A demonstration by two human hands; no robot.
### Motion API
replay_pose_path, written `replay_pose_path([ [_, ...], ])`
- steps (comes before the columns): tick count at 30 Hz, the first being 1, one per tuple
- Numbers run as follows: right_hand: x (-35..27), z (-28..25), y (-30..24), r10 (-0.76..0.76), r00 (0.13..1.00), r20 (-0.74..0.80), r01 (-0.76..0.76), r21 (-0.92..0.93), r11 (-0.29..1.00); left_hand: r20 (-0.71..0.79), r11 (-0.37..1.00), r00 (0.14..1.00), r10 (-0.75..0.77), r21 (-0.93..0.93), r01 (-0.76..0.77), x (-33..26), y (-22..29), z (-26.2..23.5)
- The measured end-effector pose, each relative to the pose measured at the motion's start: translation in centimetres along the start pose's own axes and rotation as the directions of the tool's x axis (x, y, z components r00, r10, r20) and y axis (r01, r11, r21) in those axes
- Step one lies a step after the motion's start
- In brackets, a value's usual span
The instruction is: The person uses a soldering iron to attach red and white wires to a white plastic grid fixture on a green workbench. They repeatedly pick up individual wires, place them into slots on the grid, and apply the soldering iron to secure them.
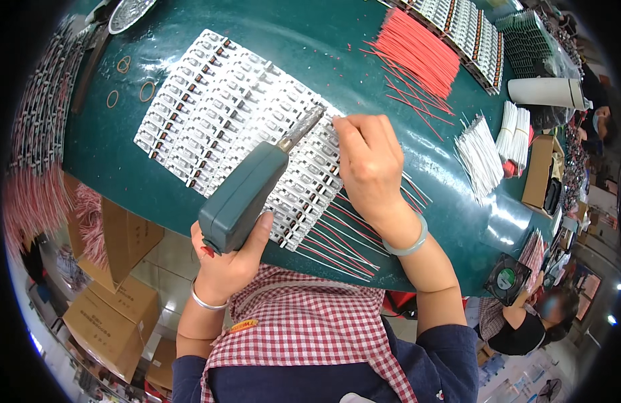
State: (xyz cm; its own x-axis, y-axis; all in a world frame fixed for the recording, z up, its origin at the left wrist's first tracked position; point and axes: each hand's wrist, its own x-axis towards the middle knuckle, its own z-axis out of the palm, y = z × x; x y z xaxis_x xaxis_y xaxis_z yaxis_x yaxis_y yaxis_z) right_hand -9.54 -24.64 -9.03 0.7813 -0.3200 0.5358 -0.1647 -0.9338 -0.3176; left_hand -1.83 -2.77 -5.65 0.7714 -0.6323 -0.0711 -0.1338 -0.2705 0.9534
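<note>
While the head camera is looking down over a checked apron, these lines are telling what it is showing:

Left hand: the left hand [224, 258] is gripping the dark green body of a soldering gun [246, 195], fingers wrapped round its lower end and thumb lying up along its side.
Soldering gun: it is slanting up and to the right, its metal tip [302, 127] resting over the white panel near the right hand's fingertips.
Right hand: the right hand [367, 164] is lying palm down on the panel's right edge, fingers curled close together and pinching at something too small to tell.
Panel: a sheet of small white circuit strips [216, 114] is lying flat on the green table [142, 181], in front of the person.
Leads: red and white wires [344, 242] are fanning out from the panel's near corner, under the right wrist.
Further right: a bundle of cut red wires [418, 54] is lying well beyond the right hand, and a bundle of white wires [481, 154] is lying near the table's right edge.
Upper left: rubber bands [132, 80] are lying beside the panel.
</note>
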Motion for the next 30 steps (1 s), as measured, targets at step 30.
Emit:
replay_pose_path([
  [30, 0.14, -0.08, -0.21, -0.007, 1.0, 0.012, 0.007, -0.015, 1.0, 0.026, 0.99, 0.995, 0.096, 0.102, -0.098, 0.73, 0.92, 0.11],
])
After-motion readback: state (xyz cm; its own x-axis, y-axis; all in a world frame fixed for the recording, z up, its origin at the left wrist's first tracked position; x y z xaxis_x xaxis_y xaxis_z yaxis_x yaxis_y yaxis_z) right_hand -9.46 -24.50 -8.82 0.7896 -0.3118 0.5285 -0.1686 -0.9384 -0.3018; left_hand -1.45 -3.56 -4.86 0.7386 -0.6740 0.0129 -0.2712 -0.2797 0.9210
